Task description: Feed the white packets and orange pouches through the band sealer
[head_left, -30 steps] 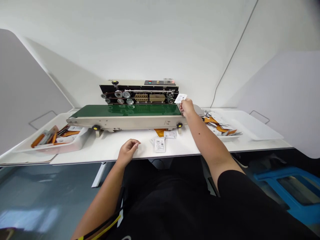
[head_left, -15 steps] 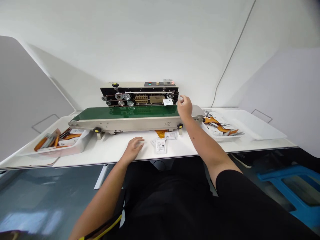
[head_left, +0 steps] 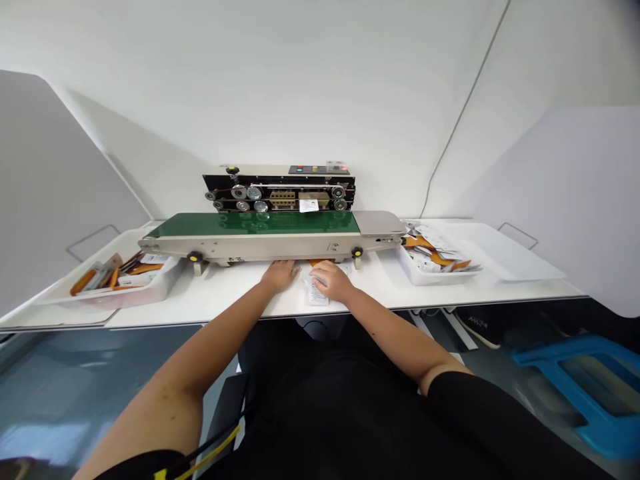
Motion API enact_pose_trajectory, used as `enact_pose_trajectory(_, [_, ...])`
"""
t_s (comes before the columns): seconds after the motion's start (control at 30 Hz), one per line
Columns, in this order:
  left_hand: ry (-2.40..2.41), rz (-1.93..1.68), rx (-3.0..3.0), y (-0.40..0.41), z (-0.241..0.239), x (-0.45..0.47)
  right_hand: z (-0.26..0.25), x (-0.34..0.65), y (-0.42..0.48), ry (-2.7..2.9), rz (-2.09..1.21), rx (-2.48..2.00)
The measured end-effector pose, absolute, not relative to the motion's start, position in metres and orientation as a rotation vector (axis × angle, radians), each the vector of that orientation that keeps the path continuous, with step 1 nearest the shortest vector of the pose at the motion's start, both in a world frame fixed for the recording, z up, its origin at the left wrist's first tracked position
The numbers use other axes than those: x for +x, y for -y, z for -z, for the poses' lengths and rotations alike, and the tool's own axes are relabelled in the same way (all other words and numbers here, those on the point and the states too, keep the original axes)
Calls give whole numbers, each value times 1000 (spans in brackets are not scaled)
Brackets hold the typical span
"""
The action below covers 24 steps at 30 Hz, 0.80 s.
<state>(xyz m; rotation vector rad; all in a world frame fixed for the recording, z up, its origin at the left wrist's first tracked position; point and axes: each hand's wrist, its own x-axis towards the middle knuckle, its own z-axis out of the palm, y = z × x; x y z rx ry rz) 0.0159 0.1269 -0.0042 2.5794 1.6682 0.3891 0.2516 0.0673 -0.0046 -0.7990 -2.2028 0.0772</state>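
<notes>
My left hand (head_left: pixel 281 275) lies on the white table close to the front of the sealing machine, fingers stretched out and holding nothing I can see. To its right, my right hand (head_left: pixel 332 281) has its fingers curled down onto a small white printed sachet (head_left: pixel 317 297), covering part of it. Behind that hand an orange packet (head_left: pixel 320 261) peeks out at the foot of the machine. In the band sealer (head_left: pixel 280 181), another white sachet (head_left: pixel 309 205) hangs along the sealing slot, above the green conveyor belt (head_left: pixel 260 225).
A white tray (head_left: pixel 173 279) of orange and white packets stands on the left. On the right, another white tray (head_left: pixel 425 277) holds more packets, beside a white lid (head_left: pixel 520 260). A blue stool (head_left: pixel 575 373) is on the floor at right.
My right hand has come down from the machine's right end to the sachets on the table. My left hand has moved forward and right. The sachet in the sealer has travelled left.
</notes>
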Motion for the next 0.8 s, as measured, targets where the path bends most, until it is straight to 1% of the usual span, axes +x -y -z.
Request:
enact_pose_trajectory(0.13, [-1620, -273, 2572, -150, -2, 21, 10, 250, -69, 2339, -128, -946])
enact_pose_trajectory(0.27, [-1570, -253, 2577, -156, -4, 22, 11, 249, -70, 2390, -214, -1155])
enact_pose_trajectory(0.47, [-1401, -374, 2565, -147, -3, 12, 8, 248, -69, 2381, -278, -1356])
enact_pose_trajectory(0.6, [-1253, -454, 2585, -139, -3, -2, 6, 249, -68, 2358, -302, -1396])
enact_pose_trajectory(0.8, [-1185, -551, 2701, -115, 2, -15, 6, 251, -68, 2349, -354, -1416])
